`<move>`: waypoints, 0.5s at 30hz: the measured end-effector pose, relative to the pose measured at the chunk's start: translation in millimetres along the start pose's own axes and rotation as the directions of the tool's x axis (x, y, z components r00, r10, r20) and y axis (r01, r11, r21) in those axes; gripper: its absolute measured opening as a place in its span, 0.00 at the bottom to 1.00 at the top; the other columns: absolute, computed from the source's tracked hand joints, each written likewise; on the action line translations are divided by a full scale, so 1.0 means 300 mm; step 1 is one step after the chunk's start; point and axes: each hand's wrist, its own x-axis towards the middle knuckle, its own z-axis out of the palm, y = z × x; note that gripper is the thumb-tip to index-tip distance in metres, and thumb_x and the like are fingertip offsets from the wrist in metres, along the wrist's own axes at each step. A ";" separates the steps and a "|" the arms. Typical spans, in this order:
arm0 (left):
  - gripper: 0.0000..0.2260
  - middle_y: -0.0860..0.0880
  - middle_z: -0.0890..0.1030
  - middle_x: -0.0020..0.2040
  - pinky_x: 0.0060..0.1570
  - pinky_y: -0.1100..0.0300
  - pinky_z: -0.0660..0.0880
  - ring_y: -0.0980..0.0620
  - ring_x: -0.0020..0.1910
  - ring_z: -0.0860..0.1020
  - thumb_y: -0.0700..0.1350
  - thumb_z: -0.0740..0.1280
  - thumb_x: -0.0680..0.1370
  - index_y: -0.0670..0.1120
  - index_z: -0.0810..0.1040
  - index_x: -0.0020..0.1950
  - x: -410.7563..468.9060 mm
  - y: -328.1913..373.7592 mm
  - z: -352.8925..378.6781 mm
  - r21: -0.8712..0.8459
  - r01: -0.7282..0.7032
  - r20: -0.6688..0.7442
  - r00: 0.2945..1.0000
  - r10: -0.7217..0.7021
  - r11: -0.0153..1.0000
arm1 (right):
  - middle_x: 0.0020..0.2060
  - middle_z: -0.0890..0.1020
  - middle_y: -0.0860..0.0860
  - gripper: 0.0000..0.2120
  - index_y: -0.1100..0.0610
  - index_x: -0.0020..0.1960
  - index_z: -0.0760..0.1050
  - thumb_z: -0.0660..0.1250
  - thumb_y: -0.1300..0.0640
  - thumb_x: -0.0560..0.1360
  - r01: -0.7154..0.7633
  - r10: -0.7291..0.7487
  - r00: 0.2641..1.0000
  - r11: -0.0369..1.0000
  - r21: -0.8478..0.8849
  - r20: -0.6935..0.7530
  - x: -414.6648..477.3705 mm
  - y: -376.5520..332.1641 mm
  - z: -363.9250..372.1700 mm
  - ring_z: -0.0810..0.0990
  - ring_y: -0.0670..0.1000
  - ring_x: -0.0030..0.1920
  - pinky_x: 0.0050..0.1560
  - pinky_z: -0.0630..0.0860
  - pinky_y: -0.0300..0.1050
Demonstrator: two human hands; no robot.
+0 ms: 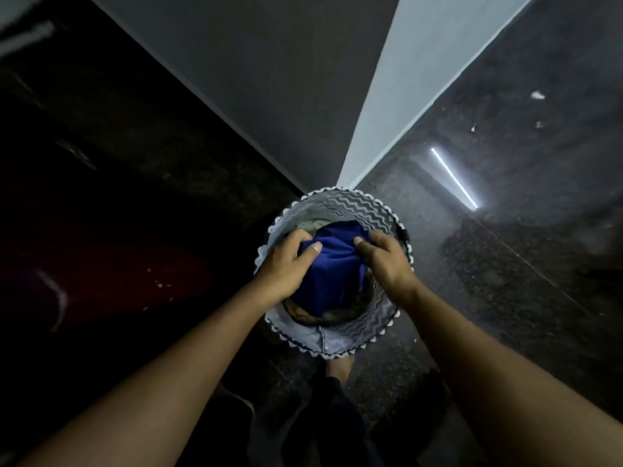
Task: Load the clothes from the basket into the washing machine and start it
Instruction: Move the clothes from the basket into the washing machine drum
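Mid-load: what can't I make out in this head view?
Washing machine: outside the head view, or lost in the dark left side.
Clothes beneath the blue garment in the basket: mostly covered by it.
Most fingertips of left hand and right hand: tucked into cloth.

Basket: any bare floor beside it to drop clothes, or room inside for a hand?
Bare speckled floor right of the basket, out to the light reflection. Inside is crowded: blue garment fills the mouth, left-hand grip and right-hand grip holding it. Floor left of it too dark to judge.
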 end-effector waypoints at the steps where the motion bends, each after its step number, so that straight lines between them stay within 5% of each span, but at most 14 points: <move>1: 0.11 0.46 0.77 0.40 0.48 0.46 0.74 0.51 0.40 0.75 0.56 0.65 0.80 0.49 0.73 0.47 -0.031 0.044 -0.022 0.000 -0.024 -0.018 1.000 0.024 1.000 | 0.44 0.83 0.56 0.07 0.63 0.51 0.79 0.63 0.61 0.82 0.021 -0.021 1.000 0.999 0.025 -0.019 -0.043 -0.054 -0.002 0.80 0.54 0.45 0.47 0.77 0.49; 4: 0.16 0.48 0.75 0.36 0.41 0.48 0.74 0.53 0.35 0.72 0.64 0.69 0.71 0.53 0.72 0.46 -0.164 0.211 -0.098 -0.011 -0.095 -0.066 0.993 0.094 0.995 | 0.41 0.82 0.54 0.10 0.60 0.48 0.78 0.62 0.58 0.83 0.089 -0.084 0.994 0.993 0.072 -0.067 -0.201 -0.242 -0.012 0.78 0.52 0.43 0.48 0.76 0.50; 8: 0.29 0.53 0.80 0.54 0.54 0.53 0.77 0.53 0.52 0.79 0.60 0.79 0.65 0.54 0.70 0.59 -0.334 0.422 -0.185 0.073 -0.151 -0.054 0.986 0.155 0.986 | 0.37 0.73 0.55 0.10 0.55 0.44 0.73 0.62 0.50 0.81 0.208 -0.200 0.976 0.973 0.103 -0.084 -0.407 -0.530 -0.007 0.70 0.52 0.40 0.45 0.70 0.51; 12: 0.53 0.50 0.68 0.73 0.68 0.52 0.71 0.50 0.70 0.70 0.61 0.82 0.60 0.55 0.56 0.76 -0.461 0.588 -0.253 0.184 -0.198 -0.031 0.978 0.207 0.963 | 0.37 0.80 0.53 0.14 0.52 0.39 0.76 0.62 0.53 0.82 0.284 -0.292 0.956 0.934 0.219 0.009 -0.583 -0.820 0.009 0.77 0.52 0.40 0.48 0.76 0.52; 15: 0.50 0.50 0.73 0.71 0.66 0.51 0.74 0.50 0.68 0.73 0.61 0.81 0.60 0.53 0.61 0.77 -0.515 0.711 -0.292 0.091 -0.214 -0.095 0.970 0.222 0.973 | 0.37 0.83 0.52 0.12 0.54 0.42 0.77 0.62 0.55 0.83 0.335 -0.373 0.923 0.899 0.283 0.094 -0.712 -1.001 0.012 0.82 0.49 0.39 0.44 0.80 0.47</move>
